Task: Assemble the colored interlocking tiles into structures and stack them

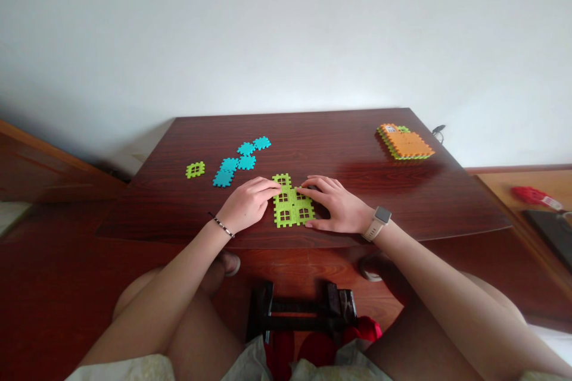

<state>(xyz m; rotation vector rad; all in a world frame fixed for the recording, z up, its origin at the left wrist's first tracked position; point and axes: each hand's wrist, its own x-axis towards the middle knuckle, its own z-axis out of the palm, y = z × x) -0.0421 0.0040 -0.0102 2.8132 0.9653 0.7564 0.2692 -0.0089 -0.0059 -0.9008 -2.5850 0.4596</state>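
Note:
A flat cluster of lime-green interlocking window tiles [291, 203] lies near the front edge of the dark wooden table [339, 155]. My left hand [248, 202] rests at its left side, fingers curled, fingertips pressing on the upper tiles. My right hand [336, 203], with a watch on the wrist, lies at its right side, fingers stretched flat onto the tiles, thumb at the lower corner.
Several teal tiles [239, 161] are joined in a diagonal chain at the left back, with a single green tile [195, 169] beside them. A stack of orange and green tiles [404, 143] sits at the far right. A small dark stool [304, 309] stands between my knees.

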